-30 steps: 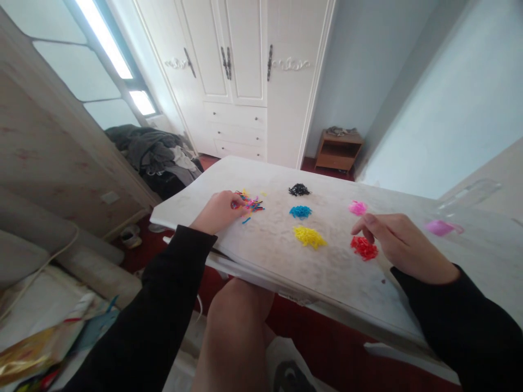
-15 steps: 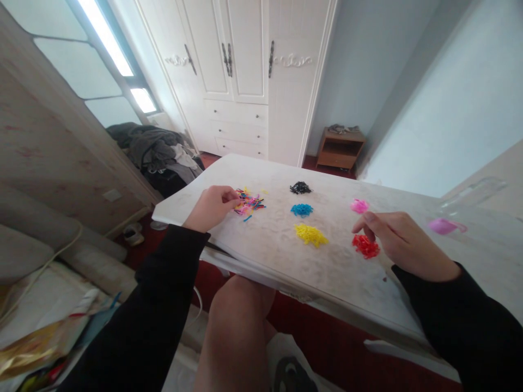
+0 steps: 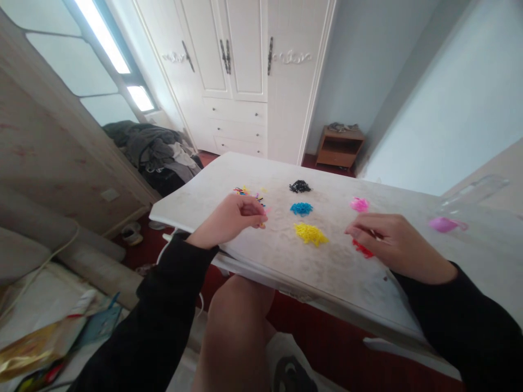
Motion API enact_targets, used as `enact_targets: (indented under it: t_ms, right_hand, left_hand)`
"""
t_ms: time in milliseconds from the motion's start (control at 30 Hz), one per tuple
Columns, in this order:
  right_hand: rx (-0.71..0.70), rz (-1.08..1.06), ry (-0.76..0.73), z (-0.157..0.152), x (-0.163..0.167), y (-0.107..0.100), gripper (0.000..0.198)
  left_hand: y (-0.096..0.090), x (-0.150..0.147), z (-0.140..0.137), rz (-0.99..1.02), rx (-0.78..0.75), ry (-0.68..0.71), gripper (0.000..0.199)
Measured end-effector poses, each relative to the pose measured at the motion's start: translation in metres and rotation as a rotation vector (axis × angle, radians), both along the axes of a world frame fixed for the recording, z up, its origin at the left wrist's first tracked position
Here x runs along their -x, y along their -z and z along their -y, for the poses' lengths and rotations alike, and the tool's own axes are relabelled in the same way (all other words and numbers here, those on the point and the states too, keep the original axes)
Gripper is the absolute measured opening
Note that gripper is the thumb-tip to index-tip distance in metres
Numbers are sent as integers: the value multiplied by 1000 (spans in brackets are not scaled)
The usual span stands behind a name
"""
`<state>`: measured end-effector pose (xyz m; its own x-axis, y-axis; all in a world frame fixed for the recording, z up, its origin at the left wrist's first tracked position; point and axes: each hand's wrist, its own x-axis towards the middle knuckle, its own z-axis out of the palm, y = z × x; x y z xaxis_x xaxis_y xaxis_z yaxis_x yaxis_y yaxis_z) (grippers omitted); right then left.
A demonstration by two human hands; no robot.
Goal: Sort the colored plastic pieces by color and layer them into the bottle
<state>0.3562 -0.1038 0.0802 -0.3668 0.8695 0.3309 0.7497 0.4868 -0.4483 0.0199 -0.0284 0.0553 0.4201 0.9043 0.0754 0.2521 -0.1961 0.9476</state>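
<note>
Our left hand (image 3: 237, 216) has shifted right, pinching small bits (image 3: 262, 225) left of centre and hiding part of the mixed pile (image 3: 242, 191). Our right hand (image 3: 388, 242), curled at centre right, partly hides the red pile (image 3: 362, 249); we cannot tell if it grips anything. Between lie a yellow pile (image 3: 310, 234), blue pile (image 3: 301, 209) and black pile (image 3: 300, 186); dark print (image 3: 292, 375), cut off at bottom, we cannot make out.

A mixed pile (image 3: 242, 191) of bright bits lies left, partly hidden. In the middle, far to near, are a black pile (image 3: 299, 187), blue pile (image 3: 301, 208) and yellow pile (image 3: 310, 234). Right: a pink pile (image 3: 360, 204), and nearer, a half-hidden red pile (image 3: 361, 249).
</note>
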Motion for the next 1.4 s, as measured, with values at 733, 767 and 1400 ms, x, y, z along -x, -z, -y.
enact_targets:
  t_ms: [733,767,1400]
  right_hand:
    - [-100,-266,-71,5,21,12,10]
    - [-113,-269,-62,4,20,12,10]
    - [20,-162,46,-13,20,23,7]
  left_hand:
    - [18,-119,33,482,322,328,39]
    - [18,-119,32,479,320,329,39]
    - [47,-97,32,345,-88,-156,18]
